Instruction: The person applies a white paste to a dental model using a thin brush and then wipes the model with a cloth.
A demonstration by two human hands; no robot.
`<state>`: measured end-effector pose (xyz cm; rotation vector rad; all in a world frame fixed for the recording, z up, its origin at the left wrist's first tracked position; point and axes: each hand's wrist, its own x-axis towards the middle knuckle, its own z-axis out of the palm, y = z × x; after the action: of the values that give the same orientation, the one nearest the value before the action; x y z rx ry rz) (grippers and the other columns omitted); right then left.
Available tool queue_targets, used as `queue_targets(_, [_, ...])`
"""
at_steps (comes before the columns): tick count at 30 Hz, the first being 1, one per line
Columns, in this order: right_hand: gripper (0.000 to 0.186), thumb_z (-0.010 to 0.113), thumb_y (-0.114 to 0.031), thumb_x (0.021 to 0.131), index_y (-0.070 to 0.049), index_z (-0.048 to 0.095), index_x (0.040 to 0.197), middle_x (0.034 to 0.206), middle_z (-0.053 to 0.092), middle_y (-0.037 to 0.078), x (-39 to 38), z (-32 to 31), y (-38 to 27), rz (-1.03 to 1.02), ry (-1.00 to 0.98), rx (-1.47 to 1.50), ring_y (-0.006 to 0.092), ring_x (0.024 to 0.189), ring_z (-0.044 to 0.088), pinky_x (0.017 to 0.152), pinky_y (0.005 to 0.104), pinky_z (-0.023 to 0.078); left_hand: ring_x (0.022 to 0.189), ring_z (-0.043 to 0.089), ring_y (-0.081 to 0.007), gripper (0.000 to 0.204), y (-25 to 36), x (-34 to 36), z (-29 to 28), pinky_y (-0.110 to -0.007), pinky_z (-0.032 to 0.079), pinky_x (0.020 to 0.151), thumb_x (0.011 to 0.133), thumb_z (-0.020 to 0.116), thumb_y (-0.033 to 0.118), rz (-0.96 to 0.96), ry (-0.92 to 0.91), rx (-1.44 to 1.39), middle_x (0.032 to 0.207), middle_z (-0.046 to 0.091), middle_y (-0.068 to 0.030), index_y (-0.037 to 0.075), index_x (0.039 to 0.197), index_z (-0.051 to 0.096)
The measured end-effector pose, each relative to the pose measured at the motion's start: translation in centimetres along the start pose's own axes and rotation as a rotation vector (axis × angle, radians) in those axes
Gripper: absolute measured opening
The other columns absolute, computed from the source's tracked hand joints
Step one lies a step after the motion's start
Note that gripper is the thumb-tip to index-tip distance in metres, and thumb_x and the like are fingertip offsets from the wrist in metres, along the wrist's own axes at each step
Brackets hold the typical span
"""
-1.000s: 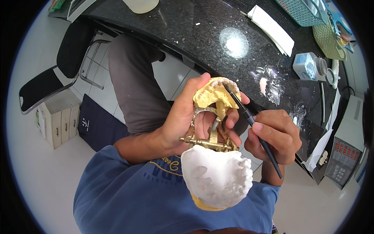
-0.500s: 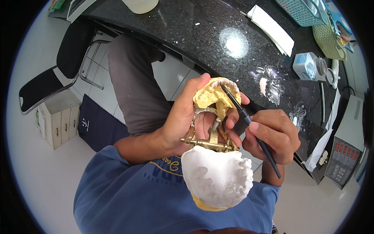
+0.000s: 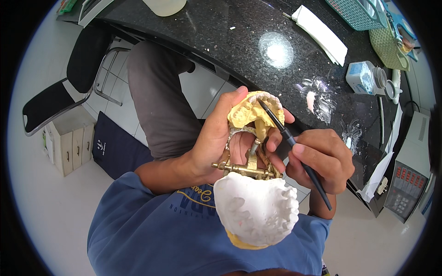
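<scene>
My left hand is closed round a brass dental articulator, which is swung wide apart. On its far part sits a yellow plaster jaw model with whitish-pink teeth along the front. A white plaster jaw model on a yellow base hangs from the nearer part, over my shirt. Between thumb and fingers, my right hand grips a slim black brush. Its dark tip touches or nearly touches the front teeth of the yellow model. Several left fingers are hidden behind the articulator.
On the black speckled worktop lie a folded white cloth, a pale pink smear and white powder. Beyond are an open plastic jar and baskets. A grey control unit stands right; a black chair stands left.
The brush tip has shifted slightly left along the front teeth of the yellow model. The left hand and the articulator have hardly moved.
</scene>
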<state>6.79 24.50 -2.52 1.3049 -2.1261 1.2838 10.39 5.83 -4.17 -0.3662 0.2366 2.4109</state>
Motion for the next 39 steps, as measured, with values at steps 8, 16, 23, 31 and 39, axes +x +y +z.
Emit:
queue_targets(8, [0.028,0.073,0.004,0.069,-0.001,0.06,0.093,0.074,0.062,0.012,-0.1,-0.28,0.05,-0.008,-0.004,-0.007,0.0203,0.059,0.062,0.049,0.027,0.049,0.071,0.068,-0.0284,0.071,0.01,0.04,0.06,-0.037,0.058,0.068,0.095,0.022,0.056,-0.006,0.005,0.008,0.076,0.056,-0.0095,-0.004,0.118,0.051])
queue_targets(16, [0.028,0.074,0.002,0.07,-0.001,0.06,0.094,0.075,0.062,0.012,-0.19,-0.31,0.02,0.001,-0.015,0.011,0.0206,0.06,0.062,0.049,0.0271,0.048,0.071,0.067,-0.0284,0.071,-0.05,0.09,-0.04,-0.036,0.058,0.068,0.095,0.022,0.056,-0.005,-0.013,-0.012,0.076,0.056,-0.0095,-0.004,0.118,0.051])
queue_targets(23, [0.028,0.074,0.002,0.07,-0.001,0.06,0.095,0.075,0.062,0.012,-0.12,-0.26,0.01,-0.001,-0.013,0.006,0.0208,0.059,0.062,0.049,0.0272,0.048,0.07,0.067,-0.0282,0.071,-0.06,0.08,0.0,-0.036,0.058,0.068,0.096,0.021,0.056,0.001,-0.005,0.003,0.076,0.056,-0.0096,-0.004,0.118,0.051])
queue_targets(31, [0.028,0.074,0.002,0.07,-0.001,0.06,0.094,0.075,0.062,0.013,-0.12,-0.28,0.05,-0.006,-0.019,0.009,0.0209,0.059,0.062,0.049,0.0276,0.048,0.07,0.067,-0.0269,0.071,-0.1,0.12,-0.02,-0.037,0.058,0.069,0.096,0.02,0.055,0.013,-0.018,-0.001,0.076,0.056,-0.0096,-0.005,0.118,0.051])
queue_targets(39, [0.025,0.075,-0.001,0.071,-0.001,0.062,0.093,0.075,0.063,0.012,0.01,-0.24,-0.05,0.008,0.0,0.014,0.0207,0.061,0.063,0.05,0.0272,0.05,0.071,0.067,-0.0276,0.071,-0.01,0.06,0.12,-0.037,0.058,0.068,0.095,0.021,0.056,0.002,0.001,0.008,0.076,0.055,-0.0096,-0.005,0.117,0.051])
